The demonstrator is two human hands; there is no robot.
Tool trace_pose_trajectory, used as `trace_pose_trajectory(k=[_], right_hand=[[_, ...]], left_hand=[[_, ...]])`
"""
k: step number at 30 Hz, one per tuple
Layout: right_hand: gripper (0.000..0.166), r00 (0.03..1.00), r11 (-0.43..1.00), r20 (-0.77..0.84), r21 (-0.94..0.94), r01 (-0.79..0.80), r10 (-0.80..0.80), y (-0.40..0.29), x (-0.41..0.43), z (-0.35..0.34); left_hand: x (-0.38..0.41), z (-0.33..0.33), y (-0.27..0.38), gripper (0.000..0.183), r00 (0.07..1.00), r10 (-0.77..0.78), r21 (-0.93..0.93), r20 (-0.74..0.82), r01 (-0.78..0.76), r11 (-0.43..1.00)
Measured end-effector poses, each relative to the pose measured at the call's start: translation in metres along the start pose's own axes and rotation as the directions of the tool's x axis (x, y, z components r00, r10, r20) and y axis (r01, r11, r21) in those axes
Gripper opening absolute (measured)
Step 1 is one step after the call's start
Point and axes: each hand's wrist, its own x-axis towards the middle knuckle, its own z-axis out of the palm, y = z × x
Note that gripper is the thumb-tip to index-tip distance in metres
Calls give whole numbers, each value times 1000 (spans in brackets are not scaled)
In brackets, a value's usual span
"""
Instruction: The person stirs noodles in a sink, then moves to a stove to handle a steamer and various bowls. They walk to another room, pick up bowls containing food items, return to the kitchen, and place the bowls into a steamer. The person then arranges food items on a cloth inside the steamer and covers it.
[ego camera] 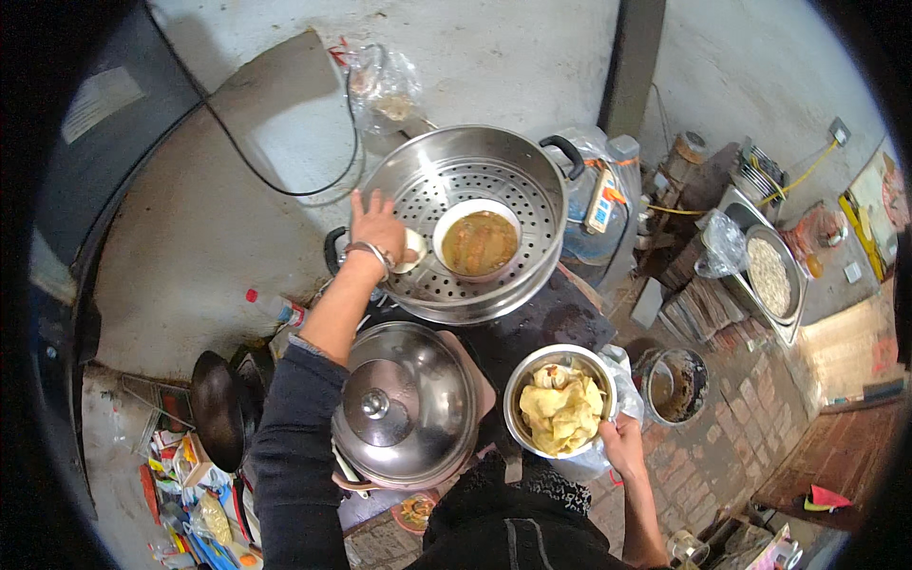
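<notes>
My left hand (377,231) reaches over the left rim of a large steel steamer pot (491,160) with a perforated floor. Its fingers are on a pale, rounded food piece (411,253), perhaps a bun, partly hidden by the hand. Beside it on the steamer floor sits a white bowl (442,246) of brown, soupy food. My right hand (623,442) grips the rim of a steel bowl (509,399) at the lower right. That bowl holds yellowish, folded dough-like pieces (559,413). A lidded pan with a steel dome lid (427,399) stands between my arms.
A dark stove top (570,320) lies under the steamer. Behind it stands a large blue water jug (584,246). A bucket (705,385) is on the brick floor at right, near stacked bricks (705,306). A black wok (217,413) and a plastic bottle (285,311) are at left.
</notes>
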Motion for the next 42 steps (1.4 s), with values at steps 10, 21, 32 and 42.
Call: trace_pose_trajectory(k=[10, 21, 32, 42], right_hand=[[24, 990, 989, -17, -45, -139, 139, -10, 0, -26], [20, 997, 997, 24, -3, -75, 75, -6, 0, -15], [16, 962, 973, -166, 120, -199, 217, 1, -16, -65], [19, 954, 972, -251, 209, -110, 162, -11, -23, -90]], left_hand=[[-148, -35, 50, 14, 965, -220, -985, -141, -114, 131], [-201, 76, 211, 16, 950, 249, -913, 188, 262, -312], [-189, 103, 265, 19, 921, 56, -757, 386, 350, -552], [-165, 135, 315, 29, 805, 18, -460, 593, 357, -813]])
